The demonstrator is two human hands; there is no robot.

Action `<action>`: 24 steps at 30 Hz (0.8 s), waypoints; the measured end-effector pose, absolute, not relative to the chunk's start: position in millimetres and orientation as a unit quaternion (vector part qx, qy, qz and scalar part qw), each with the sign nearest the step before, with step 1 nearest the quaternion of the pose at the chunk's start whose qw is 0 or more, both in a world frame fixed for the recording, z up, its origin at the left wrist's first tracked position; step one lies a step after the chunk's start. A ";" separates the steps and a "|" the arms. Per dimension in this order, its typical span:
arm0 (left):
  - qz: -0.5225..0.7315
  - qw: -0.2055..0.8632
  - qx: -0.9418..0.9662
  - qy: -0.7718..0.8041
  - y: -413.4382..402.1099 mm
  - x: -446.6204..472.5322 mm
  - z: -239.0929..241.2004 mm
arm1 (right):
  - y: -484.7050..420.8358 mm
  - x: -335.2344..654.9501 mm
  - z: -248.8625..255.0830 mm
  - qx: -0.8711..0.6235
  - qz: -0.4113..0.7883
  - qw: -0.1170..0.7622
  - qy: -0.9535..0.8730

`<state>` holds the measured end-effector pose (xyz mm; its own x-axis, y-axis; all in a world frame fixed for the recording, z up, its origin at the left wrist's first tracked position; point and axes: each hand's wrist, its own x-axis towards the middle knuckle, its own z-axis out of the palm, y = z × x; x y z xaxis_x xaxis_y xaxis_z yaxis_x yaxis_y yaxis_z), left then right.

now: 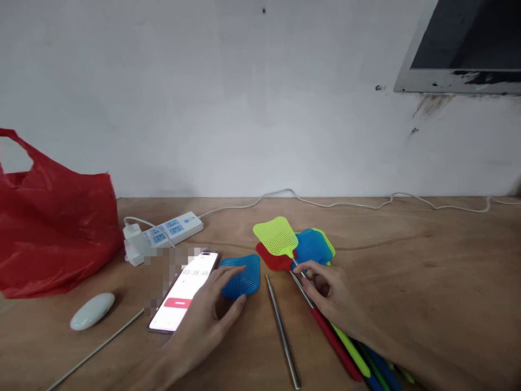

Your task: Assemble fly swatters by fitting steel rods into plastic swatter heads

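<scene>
Single view, worn on the head: I look forward and down from the near side of the brown wooden tabletop (427, 293). Facing the grey-white wall (203, 108) roughly square on; it takes up most of the upper half. Bare left hand (208, 307) and bare right hand (331, 293) near, low in frame. Red plastic bag (61, 228) cropped at left edge.

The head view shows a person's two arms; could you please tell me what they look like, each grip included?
The left grip and right grip are slender, bare human hands without gloves. No ring, watch or bracelet shows on either, and no sleeve covers the visible parts of the forearms. Nail details are too small to tell.
</scene>
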<state>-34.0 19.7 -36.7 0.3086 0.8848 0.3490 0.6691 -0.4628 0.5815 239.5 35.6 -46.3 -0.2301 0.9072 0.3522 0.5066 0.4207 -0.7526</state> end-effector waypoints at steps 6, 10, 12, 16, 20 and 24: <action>0.262 0.073 0.850 0.452 17.4 -33.1 -33.8 | 34.0 242.0 -41.8 -0.516 0.102 0.299 -0.796; 0.239 0.020 0.845 0.478 19.7 -39.4 -30.5 | 35.6 244.9 -42.7 -0.534 0.064 0.234 -0.810; 0.223 -0.028 0.836 0.501 21.5 -44.3 -27.7 | 36.8 246.0 -43.8 -0.533 0.059 0.225 -0.814; 0.180 -0.116 0.808 0.549 24.4 -51.1 -22.4 | 37.6 246.1 -44.1 -0.528 0.063 0.220 -0.818; 0.098 -0.157 0.799 0.573 24.4 -49.1 -22.5 | 36.9 244.7 -41.2 -0.524 0.067 0.221 -0.820; 0.101 -0.096 0.830 0.540 18.4 -44.9 -25.1 | 36.5 244.0 -39.9 -0.521 0.079 0.230 -0.818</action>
<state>-44.9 18.4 -25.1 0.3967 0.8771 0.2707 0.9158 -0.3985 -0.0509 244.0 36.5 -39.9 -0.3515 0.8888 0.2942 0.8166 0.4447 -0.3679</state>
